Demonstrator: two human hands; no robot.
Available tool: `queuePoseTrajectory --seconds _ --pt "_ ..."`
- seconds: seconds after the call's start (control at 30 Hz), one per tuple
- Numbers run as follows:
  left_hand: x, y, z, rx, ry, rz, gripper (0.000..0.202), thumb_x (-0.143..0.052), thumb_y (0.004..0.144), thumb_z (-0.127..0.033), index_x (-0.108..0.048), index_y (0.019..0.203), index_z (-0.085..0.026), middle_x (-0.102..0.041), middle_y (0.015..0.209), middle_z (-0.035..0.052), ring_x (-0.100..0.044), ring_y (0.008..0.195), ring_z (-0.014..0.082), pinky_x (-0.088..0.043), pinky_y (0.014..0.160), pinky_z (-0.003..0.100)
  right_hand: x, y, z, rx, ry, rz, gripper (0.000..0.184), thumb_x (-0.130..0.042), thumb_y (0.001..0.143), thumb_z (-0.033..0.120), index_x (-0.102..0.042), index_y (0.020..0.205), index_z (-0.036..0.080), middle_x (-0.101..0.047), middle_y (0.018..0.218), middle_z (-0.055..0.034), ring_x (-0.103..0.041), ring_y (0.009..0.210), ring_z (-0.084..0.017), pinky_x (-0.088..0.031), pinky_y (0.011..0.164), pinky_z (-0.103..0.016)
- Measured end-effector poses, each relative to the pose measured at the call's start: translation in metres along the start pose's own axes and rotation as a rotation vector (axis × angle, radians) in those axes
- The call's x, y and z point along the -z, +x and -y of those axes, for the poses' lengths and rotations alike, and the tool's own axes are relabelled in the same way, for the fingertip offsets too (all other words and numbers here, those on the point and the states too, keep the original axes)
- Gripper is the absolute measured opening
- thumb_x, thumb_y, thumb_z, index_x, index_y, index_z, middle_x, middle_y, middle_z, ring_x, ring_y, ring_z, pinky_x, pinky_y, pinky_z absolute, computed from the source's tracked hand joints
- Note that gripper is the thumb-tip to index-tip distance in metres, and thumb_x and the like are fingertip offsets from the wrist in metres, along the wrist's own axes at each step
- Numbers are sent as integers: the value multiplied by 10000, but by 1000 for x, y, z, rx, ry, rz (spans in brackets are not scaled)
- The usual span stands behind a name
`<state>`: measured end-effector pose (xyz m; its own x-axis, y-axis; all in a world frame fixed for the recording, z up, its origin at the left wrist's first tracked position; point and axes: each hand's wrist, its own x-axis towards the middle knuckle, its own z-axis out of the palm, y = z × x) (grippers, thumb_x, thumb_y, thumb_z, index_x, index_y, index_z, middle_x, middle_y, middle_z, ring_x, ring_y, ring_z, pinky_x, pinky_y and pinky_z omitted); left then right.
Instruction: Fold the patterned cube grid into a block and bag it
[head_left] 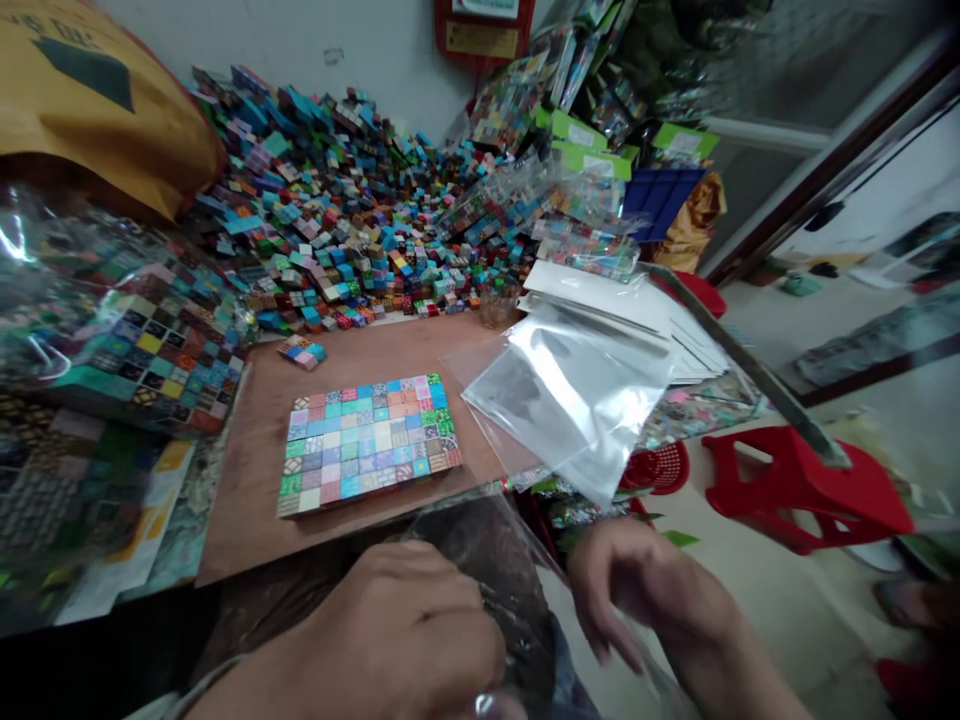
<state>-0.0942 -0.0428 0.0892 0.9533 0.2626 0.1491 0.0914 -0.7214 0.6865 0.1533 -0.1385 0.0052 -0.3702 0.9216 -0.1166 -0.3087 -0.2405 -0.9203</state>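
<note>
My left hand (397, 630) is closed in a fist at the bottom centre, in front of the board's near edge. A clear plastic bag (487, 530) shows beside its knuckles and seems gripped in it; the fingertips are hidden. To the right, my right hand (652, 600) is loosely curled and slightly blurred, fingers pointing down and apart, with nothing visible in them. Beyond my left hand, a flat rectangular block of small patterned cubes (371, 440) lies on the brown board (247, 480). A small cluster of joined cubes (302, 350) lies behind it.
A large heap of loose cubes (337, 220) fills the back against the wall. Clear plastic sleeves (570, 380) and white cards (600, 300) lie right of the board. A bagged cube stack (157, 350) stands at left. A red stool (802, 490) is on the floor at right.
</note>
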Motion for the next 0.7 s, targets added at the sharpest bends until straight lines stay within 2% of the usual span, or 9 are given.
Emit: queuePoseTrajectory --seconds 0.07,0.1,0.13,0.2,0.27,0.37,0.47,0.53,0.7 --pt "3 -2 0 24 -145 41 178 -563 959 -290 -637 808 -231 -698 724 -37 -635 709 100 -479 771 195 12 11 -16 -134 55 -429 614 -549 795 792 -616 738 184 -546 470 30 -528 398 -97 -455 458 -199" --pt "4 -4 0 37 -231 55 179 -561 960 -316 -659 832 -239 -711 737 -35 -643 723 103 -478 763 196 17 16 -25 -235 30 -590 613 -588 757 796 -596 717 184 -567 488 30 -516 389 -86 -454 453 -196" --pt "5 -5 1 58 -323 73 196 -549 962 -343 -683 854 -248 -724 752 -30 -650 732 106 -480 763 201 21 21 -34 -299 -37 -691 633 -615 710 813 -586 693 181 -569 480 29 -500 376 -78 -414 418 -182" --pt "5 -6 1 143 -489 124 244 -534 957 -393 -728 888 -263 -744 790 -12 -650 726 116 -485 743 215 26 30 -55 -384 -217 -704 686 -609 658 849 -616 699 165 -588 470 10 -510 376 -86 -371 390 -179" --pt "3 -6 2 291 -603 181 258 -566 923 -436 -759 916 -265 -749 831 8 -637 725 130 -478 689 226 28 35 -73 -369 -296 -740 697 -614 643 849 -630 728 157 -613 486 2 -526 381 -91 -378 391 -182" --pt "-5 -3 6 487 -668 249 289 -636 847 -486 -779 939 -252 -708 795 17 -582 688 138 -432 606 231 29 44 -87 -358 -85 -848 644 -630 698 783 -640 814 149 -642 522 1 -535 383 -81 -359 378 -165" --pt "-14 0 12 565 -687 263 313 -643 818 -494 -782 954 -250 -623 706 -3 -503 629 122 -379 572 231 30 52 -87 -315 161 -928 519 -676 747 661 -625 761 145 -620 497 10 -518 363 -64 -355 371 -152" --pt "-17 0 17 594 -697 235 324 -636 812 -493 -777 964 -244 -602 700 -8 -485 628 121 -371 579 236 29 55 -83 -266 239 -933 449 -732 722 581 -619 722 147 -602 475 18 -516 354 -66 -360 365 -152" --pt "-19 -2 31 605 -738 168 296 -631 816 -456 -762 930 -216 -652 790 12 -532 708 137 -412 663 260 27 46 -68 -170 227 -965 411 -806 607 517 -617 667 157 -609 470 16 -520 354 -70 -403 381 -160"
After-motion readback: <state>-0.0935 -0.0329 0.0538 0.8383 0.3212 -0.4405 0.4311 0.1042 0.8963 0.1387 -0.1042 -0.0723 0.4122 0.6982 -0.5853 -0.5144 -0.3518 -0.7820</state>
